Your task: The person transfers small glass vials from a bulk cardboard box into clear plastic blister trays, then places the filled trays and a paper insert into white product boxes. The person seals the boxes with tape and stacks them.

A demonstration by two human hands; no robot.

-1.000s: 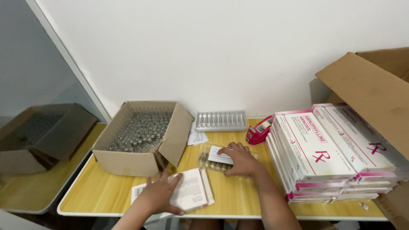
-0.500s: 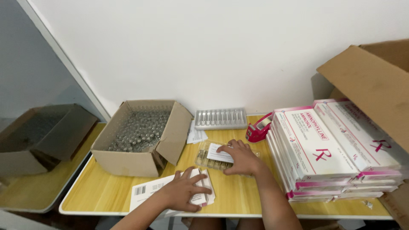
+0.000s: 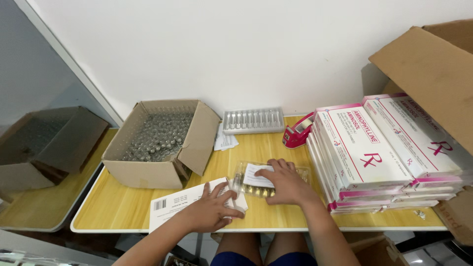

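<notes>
1. Left hand [image 3: 209, 213] lies at about 7 o'clock on the yellow table [image 3: 123, 207]. Its fingers are spread out flat on a stack of white paper sheets [image 3: 172, 204]. It seems to press them down so they stay put; I cannot tell if it grips one.
2. Right hand [image 3: 287, 184] is at 6 o'clock, just beside the left one. Its fingers are spread too and rest flat on a clear plastic tray [image 3: 268, 180] of small amber glass tubes. A white slip [image 3: 256, 175] lies on the tray under the fingertips, so the hand looks to be holding both steady.
3. At 3 o'clock stand tall stacks of white and pink flat boxes [image 3: 364, 152], close by and easy to reach.
4. At 9 o'clock sits an open cardboard box [image 3: 162, 143] full of little glass bottles.
5. Farther back, near 12 o'clock, another clear tray [image 3: 253, 120] lies by the wall, with a pink tape holder [image 3: 297, 134] next to it.
6. A big brown carton [image 3: 433, 74] leans over the stacks at 2 o'clock.
7. Far off at 10 o'clock, one more brown box [image 3: 44, 143] rests on a second table.
</notes>
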